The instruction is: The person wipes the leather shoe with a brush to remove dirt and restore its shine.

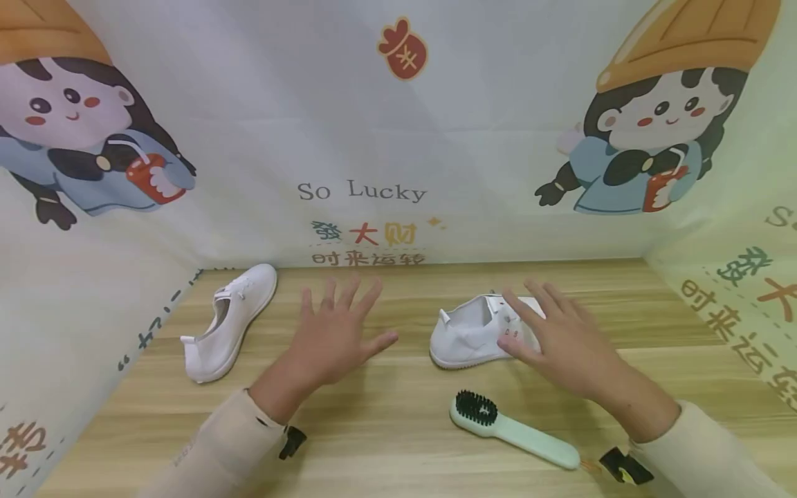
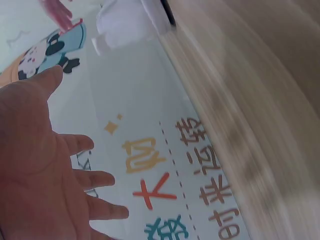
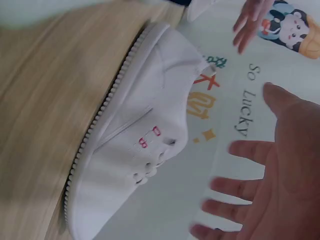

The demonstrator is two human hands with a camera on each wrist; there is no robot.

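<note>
My left hand [image 1: 333, 339] is spread above the wooden surface, between two white shoes, and holds nothing. The left shoe [image 1: 214, 349] stands apart from it, toe pointing to the back. With fingers spread, my right hand [image 1: 566, 339] hovers in front of the right shoe [image 1: 463, 342] and covers part of its toe end. In the right wrist view this shoe [image 3: 125, 135] shows small red letters on its side, and a gap separates it from my fingers. A pale green brush [image 1: 529, 439] with black bristles lies bristles up, nearer me than the right shoe.
The wood-grain tabletop [image 1: 386, 443] is walled at the back and sides by a printed white cloth [image 1: 498, 159] with cartoon figures and lettering. A dark clip-like piece [image 1: 625, 465] is by the right cuff, close to the brush's handle end.
</note>
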